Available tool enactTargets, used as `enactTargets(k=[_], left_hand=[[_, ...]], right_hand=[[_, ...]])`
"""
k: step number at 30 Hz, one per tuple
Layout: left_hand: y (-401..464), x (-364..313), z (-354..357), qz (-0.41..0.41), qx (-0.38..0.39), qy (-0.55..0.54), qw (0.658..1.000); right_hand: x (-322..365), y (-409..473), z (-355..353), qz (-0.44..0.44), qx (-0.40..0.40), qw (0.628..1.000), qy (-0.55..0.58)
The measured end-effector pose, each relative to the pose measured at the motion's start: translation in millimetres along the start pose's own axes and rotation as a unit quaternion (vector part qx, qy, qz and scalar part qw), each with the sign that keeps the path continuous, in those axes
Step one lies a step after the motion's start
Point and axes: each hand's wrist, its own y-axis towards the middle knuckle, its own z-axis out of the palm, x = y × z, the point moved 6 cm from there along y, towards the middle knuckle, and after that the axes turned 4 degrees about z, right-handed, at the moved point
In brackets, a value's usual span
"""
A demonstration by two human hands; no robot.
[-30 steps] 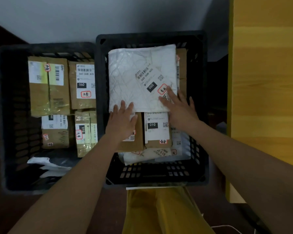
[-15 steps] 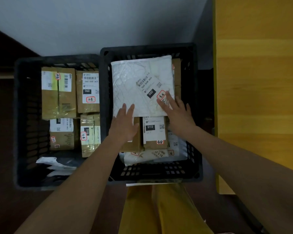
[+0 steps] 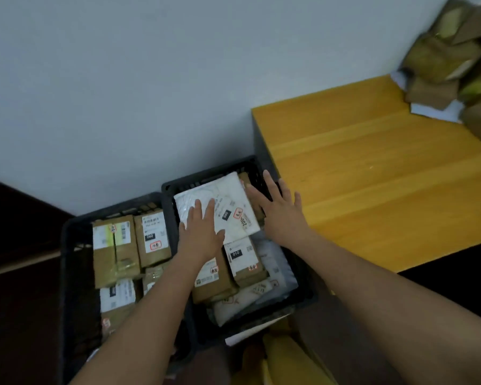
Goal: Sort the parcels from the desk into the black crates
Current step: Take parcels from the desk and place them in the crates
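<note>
Lying flat at the far end of the right black crate [image 3: 303,298], a white padded parcel [image 3: 233,198] with a shipping label sits on top of the other parcels there. We have our left hand [image 3: 199,234] resting on its near left part, fingers straight and spread, gripping nothing. Our right hand [image 3: 281,212] is just right of the parcel, over the crate's right edge, fingers also straight and fanned out; we cannot tell whether its fingertips touch the parcel's right side or hover above it. Nearer to us in the same crate lie two brown boxes side by side, one partly under our left wrist [image 3: 210,282] and one with a label reading 010 [image 3: 245,262], and below them some pale soft mailers [image 3: 242,301] against the near wall. The left black crate [image 3: 70,273] stands touching the right one and holds brown taped boxes [image 3: 128,245] with white labels, packed close together. Both crates stand on the floor against a pale wall [image 3: 122,79]. To the right, a yellow wooden desk [image 3: 372,176] rises beside the right crate, and at its far right corner a heap of brown parcels [image 3: 450,62] remains, blurred. Something yellow [image 3: 289,357] shows at the near edge, between our forearms.
</note>
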Motion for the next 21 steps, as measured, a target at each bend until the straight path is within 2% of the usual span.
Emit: enactTargets(k=[8,21], left_hand=[[-30.7,-92.9,-69.0,0.106,-0.043,0.067,0.991],[-57.6,-298.6,-97.7,0.234,-0.084,0.142,0.958]], right_hand=[[-38.0,-69.5,-87.6,0.077,-0.120,0.990,0.004],[-200.8,-175.9,-181.8,0.223,-0.221,0.947,0.059]])
